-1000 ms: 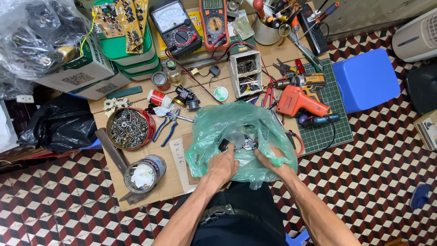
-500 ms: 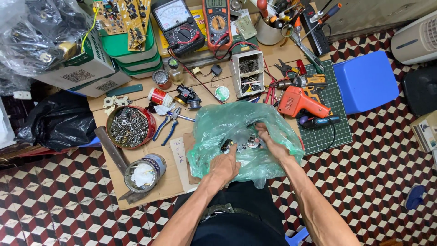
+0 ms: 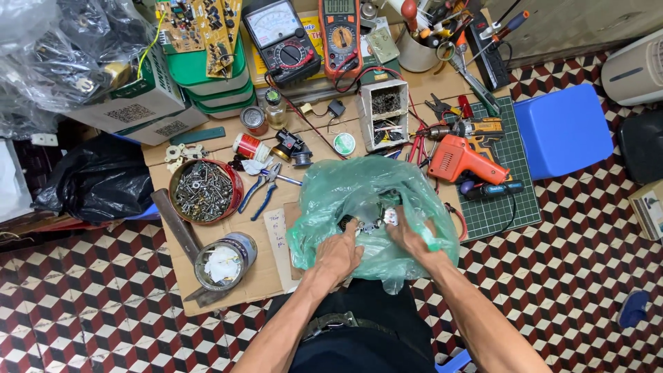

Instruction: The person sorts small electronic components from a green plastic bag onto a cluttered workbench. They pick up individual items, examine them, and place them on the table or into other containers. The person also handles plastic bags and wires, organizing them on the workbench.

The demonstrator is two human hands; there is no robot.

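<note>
At lower centre of the frame, a crumpled translucent green plastic bag (image 3: 366, 200) lies on the cardboard sheet (image 3: 248, 280). The left hand (image 3: 338, 254) rests half-curled on its near side. The right hand (image 3: 409, 238) pinches its edge beside small metal parts (image 3: 380, 217) inside.

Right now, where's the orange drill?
In the head view, the orange drill lies on the green cutting mat, right of the green plastic bag both hands work in.
</note>
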